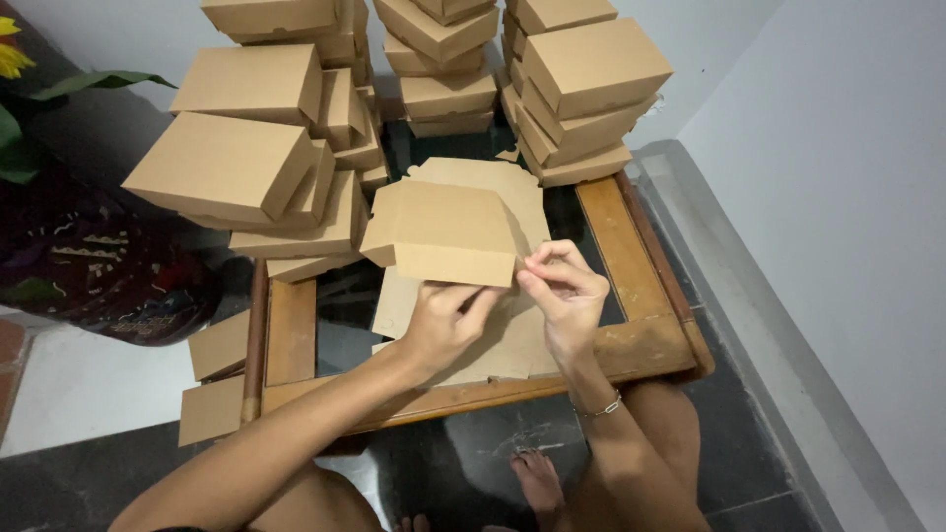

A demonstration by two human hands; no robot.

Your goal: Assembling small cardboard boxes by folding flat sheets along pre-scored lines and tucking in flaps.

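Left hand (pixel 445 320): gripping the brown cardboard box (pixel 443 233).
Right hand (pixel 564 291): pinching its side flap.
Stacks (pixel 256 148): folded boxes crowding the wooden table (pixel 631 266).

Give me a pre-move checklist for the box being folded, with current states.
1. Both hands on the half-folded box: ok, left hand, right hand.
2. Right fingertips pinching the box's corner flap: ok.
3. Flat blanks underneath on the wooden table: ok.
4. Stacks of finished boxes stable: cannot tell; they lean.
5. Flap fully tucked: cannot tell.
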